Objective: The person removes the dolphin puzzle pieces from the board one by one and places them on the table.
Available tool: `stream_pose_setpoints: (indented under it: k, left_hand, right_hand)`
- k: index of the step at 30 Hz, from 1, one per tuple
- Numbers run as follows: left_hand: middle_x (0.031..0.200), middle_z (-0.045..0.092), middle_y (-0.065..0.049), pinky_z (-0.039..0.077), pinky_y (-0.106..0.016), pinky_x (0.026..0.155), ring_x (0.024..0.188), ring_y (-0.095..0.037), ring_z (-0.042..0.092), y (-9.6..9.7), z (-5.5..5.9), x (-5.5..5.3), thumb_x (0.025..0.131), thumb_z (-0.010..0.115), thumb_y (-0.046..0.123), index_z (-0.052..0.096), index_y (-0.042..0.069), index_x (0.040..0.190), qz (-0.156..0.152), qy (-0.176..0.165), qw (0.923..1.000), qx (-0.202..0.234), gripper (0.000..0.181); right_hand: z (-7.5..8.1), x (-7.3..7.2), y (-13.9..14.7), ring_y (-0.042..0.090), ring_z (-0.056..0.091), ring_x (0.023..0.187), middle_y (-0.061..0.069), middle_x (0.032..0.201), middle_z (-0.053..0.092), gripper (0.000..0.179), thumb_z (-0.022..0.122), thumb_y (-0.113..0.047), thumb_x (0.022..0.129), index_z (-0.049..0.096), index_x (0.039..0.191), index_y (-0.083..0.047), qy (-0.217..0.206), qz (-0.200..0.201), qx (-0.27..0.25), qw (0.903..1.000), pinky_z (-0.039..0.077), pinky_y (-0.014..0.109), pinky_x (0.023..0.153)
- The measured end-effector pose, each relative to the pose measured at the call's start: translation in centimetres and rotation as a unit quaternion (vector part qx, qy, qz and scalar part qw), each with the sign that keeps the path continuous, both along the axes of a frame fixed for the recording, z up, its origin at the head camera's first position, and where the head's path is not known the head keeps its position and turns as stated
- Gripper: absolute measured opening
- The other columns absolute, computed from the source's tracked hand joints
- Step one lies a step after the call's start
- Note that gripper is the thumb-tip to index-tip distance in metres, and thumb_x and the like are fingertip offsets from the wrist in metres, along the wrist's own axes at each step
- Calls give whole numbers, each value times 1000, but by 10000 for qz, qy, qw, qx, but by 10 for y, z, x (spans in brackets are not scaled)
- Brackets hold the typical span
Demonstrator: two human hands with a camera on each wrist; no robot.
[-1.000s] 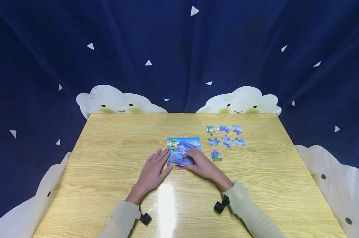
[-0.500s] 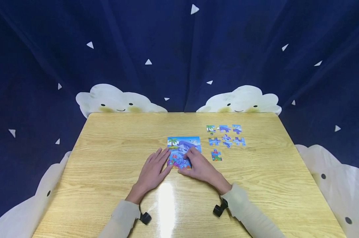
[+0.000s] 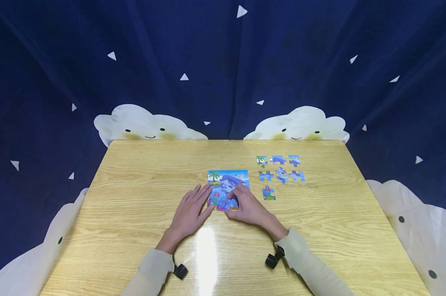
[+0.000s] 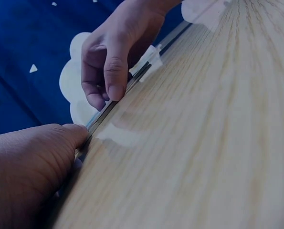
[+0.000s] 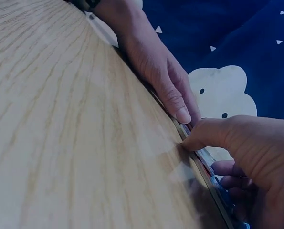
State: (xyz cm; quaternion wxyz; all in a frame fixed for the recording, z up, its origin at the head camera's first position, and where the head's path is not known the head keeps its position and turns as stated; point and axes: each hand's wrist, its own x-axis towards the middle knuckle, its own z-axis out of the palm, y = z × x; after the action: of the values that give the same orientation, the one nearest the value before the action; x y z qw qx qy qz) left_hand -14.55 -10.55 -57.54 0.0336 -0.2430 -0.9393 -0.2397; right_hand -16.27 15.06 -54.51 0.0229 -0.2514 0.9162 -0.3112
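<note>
A dolphin jigsaw puzzle (image 3: 219, 179) with a palm tree and coral lies flat on the wooden table in the head view. My left hand (image 3: 191, 211) rests flat at its left side, fingers straight, fingertips at the puzzle's edge. At the lower right, my right hand (image 3: 248, 207) has curled fingers over the picture and its thumb by the near edge. It pinches a purple-blue puzzle piece (image 3: 223, 205) at the bottom row, partly hidden by the fingers. From the right wrist view, the thumb (image 5: 199, 136) sits right at the puzzle's edge.
Several loose puzzle pieces (image 3: 282, 172) lie in rows to the right of the puzzle, one crab piece (image 3: 269, 193) nearest the right hand. The table (image 3: 141, 164) ends at a dark blue curtain (image 3: 215, 49) with white cloud shapes. Black wrist cameras sit at both cuffs.
My right hand has shifted slightly toward the near edge, and the bottom piece has gone from looking raised to lying nearly level with the picture. The left hand has stayed put.
</note>
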Motion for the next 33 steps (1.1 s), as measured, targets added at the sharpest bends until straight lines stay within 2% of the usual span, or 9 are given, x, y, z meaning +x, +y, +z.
stream_pose_setpoints:
  k: [5,10,22,28,33]
  left_hand:
    - [171,29,2,16,-50,128,160,-26,19,-1,-1,1,109,42,52,35,17,164,-10,-50,10000,-5,66]
    - [171,30,2,16,-50,128,160,-26,20,0,-1,0,109,42,52,36,17,164,-11,-28,10000,7,66]
    - [171,31,2,17,-50,128,160,-26,21,0,-1,0,109,44,50,37,17,164,5,-8,10000,65,64]
    - [170,32,1,19,-51,127,159,-28,23,0,-1,0,109,47,49,38,16,163,-16,83,9999,89,64]
    - [170,32,0,20,-52,127,159,-29,23,1,0,1,108,49,48,38,16,163,-41,111,9999,102,65]
  right_hand:
    - [0,-1,4,16,51,102,0,109,57,45,85,-34,82,70,116,-10,-109,157,-61,9998,50,38,91]
    - [-2,-3,6,17,53,103,-1,107,58,41,86,-34,81,71,112,-11,-45,216,-158,9996,50,38,92]
    - [-5,-9,11,12,53,90,-2,97,58,40,88,-27,70,68,102,-14,121,311,-621,9975,50,28,80]
    - [-1,-11,23,13,51,84,0,93,56,39,88,-25,74,65,104,-17,-18,296,-916,9954,47,26,72]
    - [9,-10,39,19,52,86,3,94,57,39,87,-21,76,65,107,-18,-216,324,-1080,9934,47,29,74]
